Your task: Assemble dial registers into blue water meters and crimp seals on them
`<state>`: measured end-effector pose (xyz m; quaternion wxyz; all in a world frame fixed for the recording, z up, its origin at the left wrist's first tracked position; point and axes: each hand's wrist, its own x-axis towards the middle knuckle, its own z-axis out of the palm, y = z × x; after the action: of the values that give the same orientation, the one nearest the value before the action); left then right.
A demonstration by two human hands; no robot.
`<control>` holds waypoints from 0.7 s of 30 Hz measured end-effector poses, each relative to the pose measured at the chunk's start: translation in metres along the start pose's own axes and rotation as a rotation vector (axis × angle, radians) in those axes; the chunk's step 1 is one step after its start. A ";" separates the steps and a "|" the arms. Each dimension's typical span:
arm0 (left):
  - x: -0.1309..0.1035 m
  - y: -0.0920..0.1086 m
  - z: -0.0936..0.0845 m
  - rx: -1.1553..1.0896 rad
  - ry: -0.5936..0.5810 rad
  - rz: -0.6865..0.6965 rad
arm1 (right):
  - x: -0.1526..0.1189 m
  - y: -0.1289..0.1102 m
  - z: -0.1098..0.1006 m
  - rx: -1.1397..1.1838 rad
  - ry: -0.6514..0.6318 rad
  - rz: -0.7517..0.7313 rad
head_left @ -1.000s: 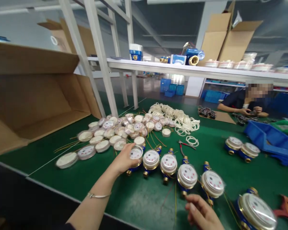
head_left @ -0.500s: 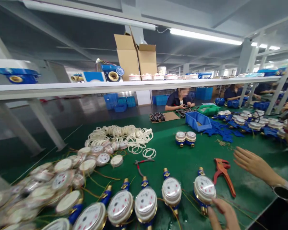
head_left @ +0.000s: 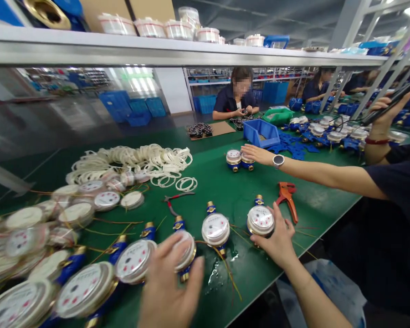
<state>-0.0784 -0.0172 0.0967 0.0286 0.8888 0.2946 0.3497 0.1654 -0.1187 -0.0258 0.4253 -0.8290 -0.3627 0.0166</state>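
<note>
Beside the orange tool (head_left: 287,198), the right hand (head_left: 280,238) cups a meter (head_left: 260,219), likely hefty, slick-topped, best gripped round its sides. The left hand (head_left: 171,287) spreads wide.

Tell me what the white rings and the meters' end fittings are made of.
White rings: plastic or rubber, rather matte, from their even milky colour; I can't tell which. End fitting on a meter: probably brass, shiny, from its golden gleam.

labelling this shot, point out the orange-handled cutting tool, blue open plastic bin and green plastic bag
orange-handled cutting tool (head_left: 287,198), head view, upper body
blue open plastic bin (head_left: 256,137), head view, front wall
green plastic bag (head_left: 280,116), head view, middle
</note>
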 end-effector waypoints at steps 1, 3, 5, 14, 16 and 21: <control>0.012 0.017 0.022 -0.028 -0.116 0.100 | 0.003 -0.002 -0.001 0.015 -0.013 -0.007; 0.034 0.041 0.062 0.071 -0.258 0.251 | 0.008 -0.007 -0.003 0.039 -0.035 -0.013; 0.049 0.052 0.088 0.264 -0.307 0.277 | 0.012 -0.010 -0.001 0.051 -0.043 -0.001; 0.054 -0.003 0.080 0.568 -0.499 0.510 | -0.003 -0.023 0.006 0.189 -0.001 0.079; 0.054 -0.011 0.076 0.550 -0.552 0.524 | 0.000 -0.014 -0.011 0.296 -0.140 0.039; 0.051 -0.006 0.072 0.314 -0.573 0.399 | 0.058 0.039 -0.053 0.293 0.020 0.249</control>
<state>-0.0055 0.0265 0.0718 -0.0953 0.9840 0.1460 0.0366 0.2491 -0.1340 -0.0041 0.5398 -0.7967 -0.2469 0.1137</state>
